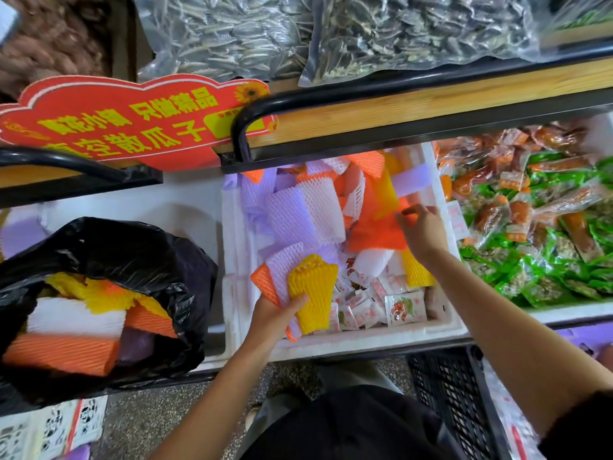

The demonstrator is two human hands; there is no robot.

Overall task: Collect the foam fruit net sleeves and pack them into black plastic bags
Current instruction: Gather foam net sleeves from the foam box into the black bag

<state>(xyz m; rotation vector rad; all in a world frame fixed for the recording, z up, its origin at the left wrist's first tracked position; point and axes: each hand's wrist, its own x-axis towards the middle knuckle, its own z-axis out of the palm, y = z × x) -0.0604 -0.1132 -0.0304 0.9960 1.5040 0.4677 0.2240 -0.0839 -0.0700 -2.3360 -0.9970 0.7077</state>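
Observation:
A white foam box (348, 341) holds several loose net sleeves in purple, white, orange and yellow (298, 214). My left hand (275, 313) grips a small stack of sleeves, yellow on top (313, 293), with purple and orange ones behind it, over the box's near side. My right hand (419, 227) reaches into the box's right part and pinches an orange sleeve (374, 237). An open black plastic bag (109, 240) sits at the left with orange, white, yellow and purple sleeves inside (66, 353).
Small snack sachets (381, 303) lie at the box's bottom. A bin of green and orange snack packs (547, 227) is on the right. Above run a wooden shelf with a black rail (331, 97) and a red sign (126, 121). A black crate (451, 393) stands below.

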